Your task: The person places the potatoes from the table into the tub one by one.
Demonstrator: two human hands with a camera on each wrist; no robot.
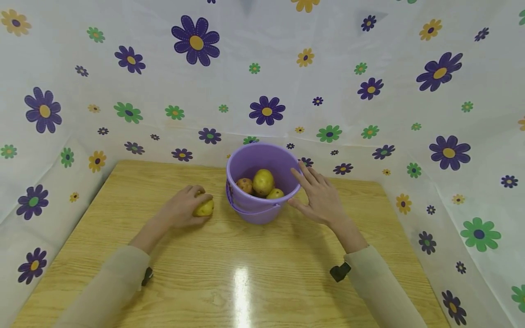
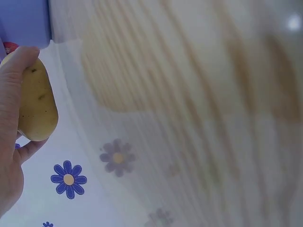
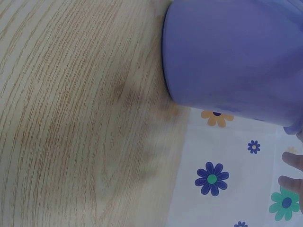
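Note:
My left hand grips a yellow potato to the left of the bucket, fingers over its top and thumb on the near side. The left wrist view shows dark spots on the potato between the thumb and a finger. Whether it touches the tabletop I cannot tell. A purple bucket stands upright with several potatoes inside, its handle hanging down in front. My right hand is at the bucket's right rim, fingers spread and fairly straight, thumb close to the rim.
The bucket stands near the back of a wooden table. A white cloth with printed flowers hangs behind the table and along both sides. Each sleeve has a dark strap piece at the wrist.

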